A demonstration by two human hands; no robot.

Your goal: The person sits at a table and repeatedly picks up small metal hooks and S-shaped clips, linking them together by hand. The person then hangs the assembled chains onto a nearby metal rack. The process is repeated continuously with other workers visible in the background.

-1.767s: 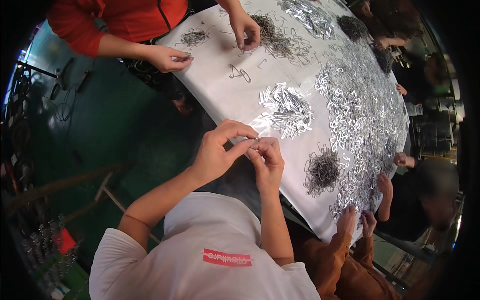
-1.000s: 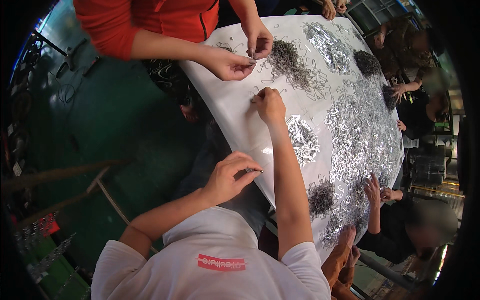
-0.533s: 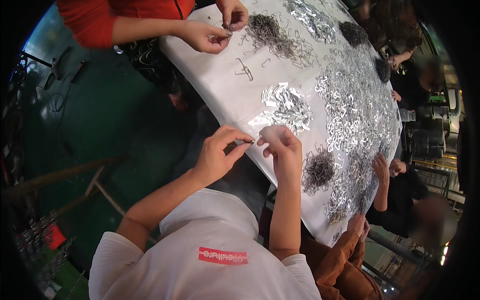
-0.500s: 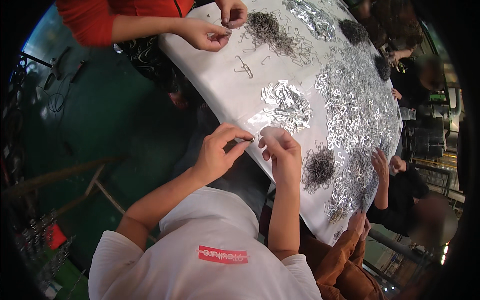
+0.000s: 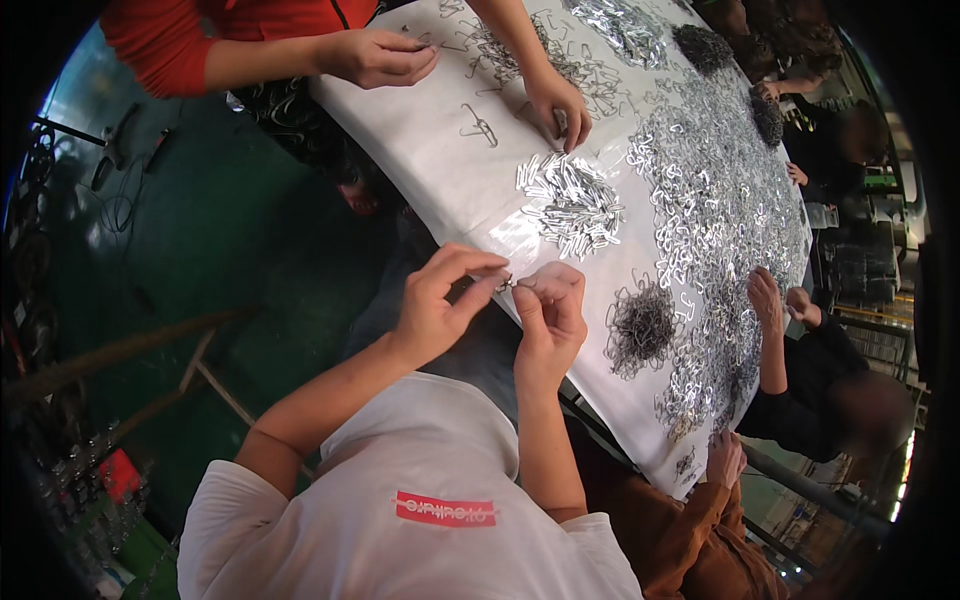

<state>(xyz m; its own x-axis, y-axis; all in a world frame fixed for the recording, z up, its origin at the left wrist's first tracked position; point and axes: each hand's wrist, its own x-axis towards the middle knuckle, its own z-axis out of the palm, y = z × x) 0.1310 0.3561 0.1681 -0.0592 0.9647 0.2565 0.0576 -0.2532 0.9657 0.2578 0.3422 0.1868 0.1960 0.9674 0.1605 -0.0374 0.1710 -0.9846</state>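
Left hand [image 5: 445, 300] pinches small metal piece [image 5: 506, 284], thumb to forefinger; right hand [image 5: 552, 318], fingers curled, pinches its other end, near tabletop [image 5: 425, 135] edge

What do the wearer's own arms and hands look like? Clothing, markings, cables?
Left hand and right hand: no gloves. Forearms bare, with no watch or cable visible. Short, loose white sleeves, part of a white T-shirt with a red rectangular print bearing pale lettering.
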